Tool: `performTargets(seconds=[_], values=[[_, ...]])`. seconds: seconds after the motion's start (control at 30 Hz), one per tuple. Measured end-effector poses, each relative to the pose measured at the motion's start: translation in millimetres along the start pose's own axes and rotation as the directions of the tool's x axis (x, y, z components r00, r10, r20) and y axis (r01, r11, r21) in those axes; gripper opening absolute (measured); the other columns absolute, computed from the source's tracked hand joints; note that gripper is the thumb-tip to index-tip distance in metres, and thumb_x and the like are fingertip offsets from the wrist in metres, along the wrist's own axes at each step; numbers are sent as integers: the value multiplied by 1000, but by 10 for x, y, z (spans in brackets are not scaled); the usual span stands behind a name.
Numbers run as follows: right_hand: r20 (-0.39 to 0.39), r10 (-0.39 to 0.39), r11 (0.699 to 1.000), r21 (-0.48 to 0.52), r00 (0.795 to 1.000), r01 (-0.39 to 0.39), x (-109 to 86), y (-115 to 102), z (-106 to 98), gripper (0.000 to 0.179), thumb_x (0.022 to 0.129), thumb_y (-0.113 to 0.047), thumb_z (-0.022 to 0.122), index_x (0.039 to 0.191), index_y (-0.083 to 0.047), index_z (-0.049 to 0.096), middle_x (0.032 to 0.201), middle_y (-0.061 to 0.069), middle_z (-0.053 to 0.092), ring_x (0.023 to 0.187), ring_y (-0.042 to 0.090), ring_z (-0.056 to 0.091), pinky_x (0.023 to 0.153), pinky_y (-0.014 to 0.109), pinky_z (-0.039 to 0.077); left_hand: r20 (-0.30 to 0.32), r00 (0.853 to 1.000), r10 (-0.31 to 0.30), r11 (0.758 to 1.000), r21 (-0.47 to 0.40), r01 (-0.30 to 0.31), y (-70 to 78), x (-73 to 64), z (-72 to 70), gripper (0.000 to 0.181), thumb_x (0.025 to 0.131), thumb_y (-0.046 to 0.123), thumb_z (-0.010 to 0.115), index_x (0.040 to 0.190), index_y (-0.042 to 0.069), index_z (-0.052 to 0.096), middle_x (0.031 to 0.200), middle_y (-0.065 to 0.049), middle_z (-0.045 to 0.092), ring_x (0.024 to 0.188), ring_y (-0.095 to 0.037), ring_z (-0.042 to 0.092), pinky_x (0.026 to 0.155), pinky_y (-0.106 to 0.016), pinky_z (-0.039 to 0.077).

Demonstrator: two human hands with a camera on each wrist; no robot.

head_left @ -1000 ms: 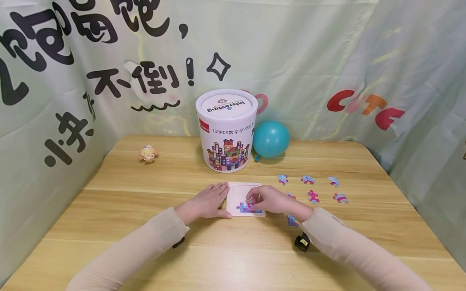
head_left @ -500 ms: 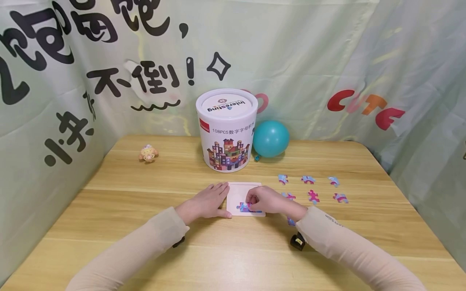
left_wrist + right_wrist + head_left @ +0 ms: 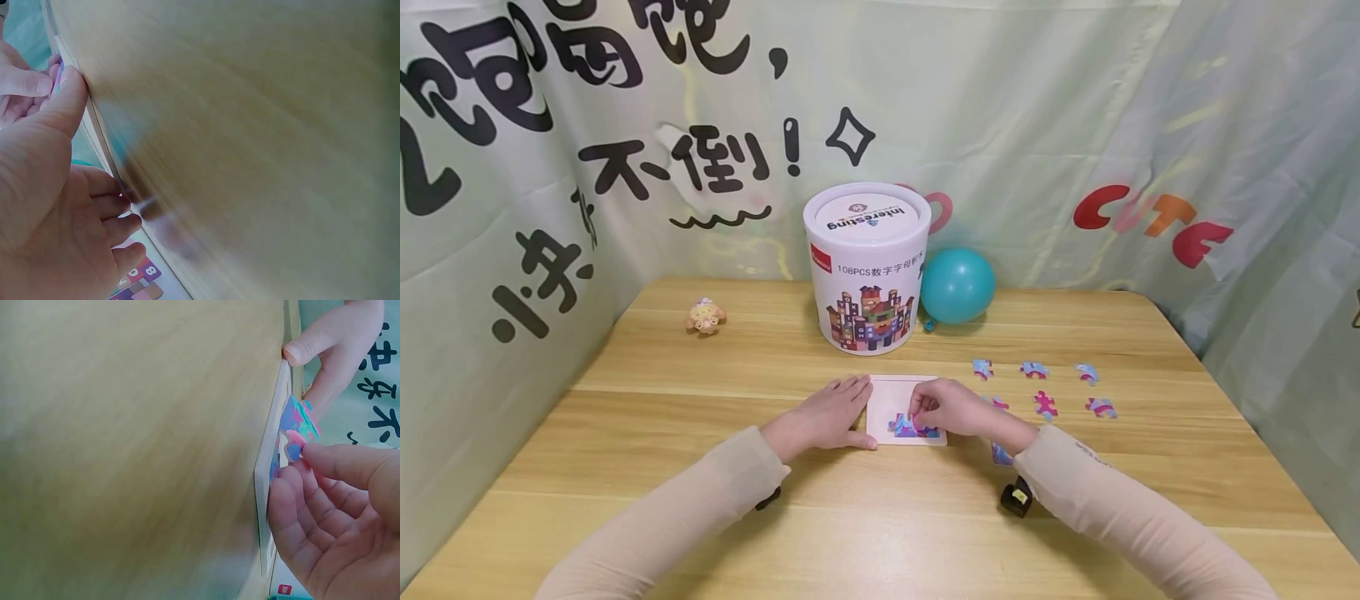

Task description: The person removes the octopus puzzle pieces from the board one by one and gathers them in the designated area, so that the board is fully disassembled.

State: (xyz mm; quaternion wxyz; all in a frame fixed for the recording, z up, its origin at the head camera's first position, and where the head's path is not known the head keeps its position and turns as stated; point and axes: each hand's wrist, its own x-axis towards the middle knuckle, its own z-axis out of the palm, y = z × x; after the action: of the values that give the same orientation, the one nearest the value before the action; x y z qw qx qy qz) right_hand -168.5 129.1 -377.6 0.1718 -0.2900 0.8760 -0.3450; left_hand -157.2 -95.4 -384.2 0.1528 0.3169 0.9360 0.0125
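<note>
A pale pink puzzle tray (image 3: pixel 886 400) lies on the wooden table in the head view. My left hand (image 3: pixel 829 417) rests flat beside it, with fingertips and thumb at its left edge. At the tray's lower right, my right hand (image 3: pixel 953 408) pinches a blue and pink jigsaw piece (image 3: pixel 297 419) between thumb and fingers. From the right wrist view, that piece stands tilted up off the tray. More jigsaw pieces (image 3: pixel 274 465) show low on the tray, partly hidden by my fingers.
Several loose jigsaw pieces (image 3: pixel 1045 405) lie to the right, some under my right forearm. Behind the tray stands a white bucket (image 3: pixel 868 275), with a teal balloon (image 3: pixel 958 286) against it. A small plush-like figure (image 3: pixel 705 317) sits at the back left.
My right hand drew back a little, then rose slightly, and the left end of the joined-looking pieces has lifted a bit with it. My left hand stays put.
</note>
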Motion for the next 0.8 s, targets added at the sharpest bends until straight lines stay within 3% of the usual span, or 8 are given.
performTargets(seconds=[0.33,0.63,0.8], values=[[2,46,988,150,999,-46,-69,44,-60,5,85,-1,61,81,-2,59,68,2,55,57,15,50,51,27,47,0,1000,7,1000,16,-7,0,11,-8,91,85,61,48,144,-2,21,151,-16,14,137,-28,14,110,-41,13],[-45,57,984,170,997,-49,-327,138,-300,4,85,-3,62,82,-2,59,69,4,55,59,17,51,55,34,50,5,1000,12,1000,7,-12,1,18,-9,91,85,61,47,144,-2,21,151,-16,13,137,-28,13,110,-40,13],[-61,65,988,147,996,-55,-550,291,-459,5,86,-5,62,84,-2,58,68,4,54,59,17,50,50,27,44,0,1000,14,1000,4,-14,-7,17,1,91,84,61,47,144,-2,21,151,-16,13,137,-28,13,110,-40,13]])
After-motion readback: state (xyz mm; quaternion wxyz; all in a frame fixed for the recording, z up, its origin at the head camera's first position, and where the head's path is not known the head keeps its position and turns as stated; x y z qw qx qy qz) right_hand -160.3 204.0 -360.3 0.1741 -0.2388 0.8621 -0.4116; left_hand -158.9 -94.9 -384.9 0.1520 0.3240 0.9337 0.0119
